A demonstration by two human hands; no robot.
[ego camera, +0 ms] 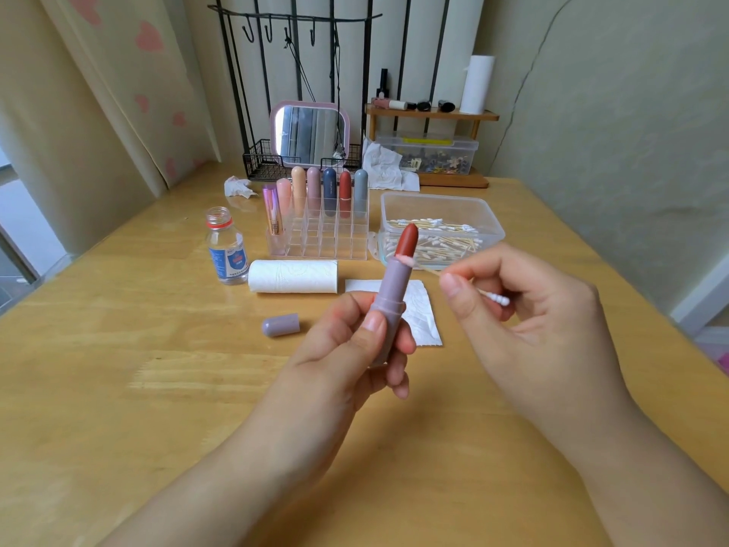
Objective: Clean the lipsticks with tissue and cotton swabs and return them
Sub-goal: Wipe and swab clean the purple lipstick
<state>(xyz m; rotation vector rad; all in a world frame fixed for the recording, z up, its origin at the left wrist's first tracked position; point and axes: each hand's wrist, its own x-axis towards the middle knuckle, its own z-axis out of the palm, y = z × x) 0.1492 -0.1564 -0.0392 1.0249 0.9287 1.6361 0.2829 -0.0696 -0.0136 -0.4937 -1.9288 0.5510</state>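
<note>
while the left hand (355, 341) grips the lilac lipstick (390, 298) upright above the middle of the table (118, 388), its red bullet wound out, the right hand (524, 309) pinches a cotton swab (489, 296) whose pink-stained far tip touches the bullet's base. its lilac cap (281, 324) lies on its side left of the hands, near a flat tissue sheet (424, 325). toward the far edge stand the clear organizer (319, 238) with seven lipsticks and the swab box (442, 230).
</note>
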